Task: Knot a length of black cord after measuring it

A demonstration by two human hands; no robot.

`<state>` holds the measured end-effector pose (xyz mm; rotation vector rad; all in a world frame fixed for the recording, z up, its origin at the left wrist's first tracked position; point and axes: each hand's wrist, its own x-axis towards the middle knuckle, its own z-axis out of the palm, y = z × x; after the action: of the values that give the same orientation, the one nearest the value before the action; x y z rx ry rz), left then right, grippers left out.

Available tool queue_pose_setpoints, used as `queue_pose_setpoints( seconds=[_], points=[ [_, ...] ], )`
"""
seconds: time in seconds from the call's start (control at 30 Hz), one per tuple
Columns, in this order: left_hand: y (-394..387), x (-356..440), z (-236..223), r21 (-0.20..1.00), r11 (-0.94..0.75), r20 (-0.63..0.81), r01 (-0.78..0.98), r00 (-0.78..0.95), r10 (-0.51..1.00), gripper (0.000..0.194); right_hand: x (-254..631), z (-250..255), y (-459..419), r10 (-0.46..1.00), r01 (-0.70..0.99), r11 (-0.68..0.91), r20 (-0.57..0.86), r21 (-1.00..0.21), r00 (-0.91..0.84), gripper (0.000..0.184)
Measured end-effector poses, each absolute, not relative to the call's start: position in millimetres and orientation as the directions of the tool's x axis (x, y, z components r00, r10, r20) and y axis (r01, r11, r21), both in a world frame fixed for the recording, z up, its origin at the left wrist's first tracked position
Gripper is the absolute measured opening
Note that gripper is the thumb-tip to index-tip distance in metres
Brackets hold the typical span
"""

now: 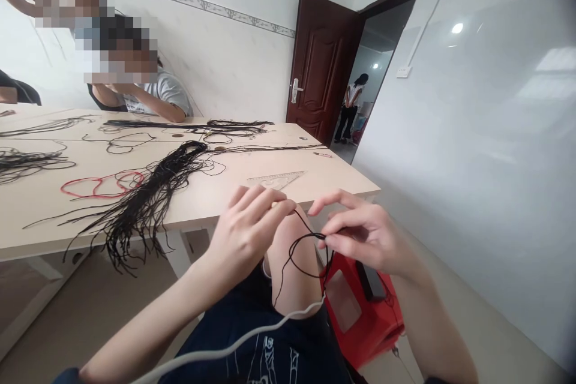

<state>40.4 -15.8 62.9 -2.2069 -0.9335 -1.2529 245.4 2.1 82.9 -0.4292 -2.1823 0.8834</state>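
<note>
The worktop (216,192) stretches from 8 o'clock round to about 12 as seen from the hands, and its near edge lies just beyond them. On it, at 10 o'clock, a thick bundle of black cords (157,192) spills over that edge. The left hand (249,222) is nearly closed, thumb and fingers pinching a thin black cord (318,236); the right hand (364,228) has the cord between thumb and fingertips, its index finger raised and curved clear. At 11 o'clock lies a clear set square (276,180), with a red cord (108,195) further off at 9 to 10.

With a strand this fine, the crossing is probably best kept under light right-hand pressure, the left drawing evenly so that the loop closes without twisting. The hanging tail should stay out of the loop.

The held cord slants from the left fingertips towards 4 o'clock to reach the right. Its open loop hangs at 7 to 8 o'clock from the right fingertips, above the bare knee (294,264), a loose tail dropping beside it
</note>
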Motion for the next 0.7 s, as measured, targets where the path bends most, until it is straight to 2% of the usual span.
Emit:
queue_pose_setpoints(
  seconds=[0.07, 0.13, 0.2, 0.27, 0.33, 0.43, 0.53, 0.7],
  points=[
    [-11, 50, 56, 0.193, -0.765, 0.83, 0.614, 0.314, 0.461, 0.017, 245, 81, 3, 0.549, 0.022, 0.694, 0.508, -0.72, -0.664, 0.016],
    [-10, 58, 51, 0.482, -0.77, 0.763, 0.418, 0.233, 0.603, 0.013, 246, 80, 4, 0.557, 0.03, 0.692, 0.505, -0.722, -0.659, 0.016],
    [-11, 62, 48, 0.715, -0.679, 0.658, 0.168, 0.168, 0.734, 0.006, 246, 80, 5, 0.569, 0.053, 0.697, 0.507, -0.715, -0.648, 0.015],
    [-11, 63, 47, 0.846, -0.529, 0.533, -0.069, 0.166, 0.83, 0.004, 246, 79, 6, 0.583, 0.089, 0.707, 0.507, -0.701, -0.635, 0.014],
    [-10, 64, 46, 0.887, -0.402, 0.445, -0.226, 0.186, 0.876, 0.008, 245, 80, 6, 0.601, 0.132, 0.708, 0.494, -0.694, -0.628, 0.013],
    [-7, 65, 42, 0.88, -0.368, 0.421, -0.3, 0.138, 0.896, 0.011, 244, 82, 5, 0.651, 0.201, 0.654, 0.408, -0.729, -0.64, 0.012],
    [-6, 66, 39, 0.886, -0.394, 0.422, -0.243, 0.075, 0.903, 0.013, 242, 84, 4, 0.684, 0.24, 0.576, 0.3, -0.781, -0.665, 0.012],
    [-3, 69, 34, 0.895, -0.414, 0.421, -0.166, 0.004, 0.907, 0.015, 239, 81, 6, 0.7, 0.24, 0.505, 0.23, -0.829, -0.676, 0.014]
  ],
)
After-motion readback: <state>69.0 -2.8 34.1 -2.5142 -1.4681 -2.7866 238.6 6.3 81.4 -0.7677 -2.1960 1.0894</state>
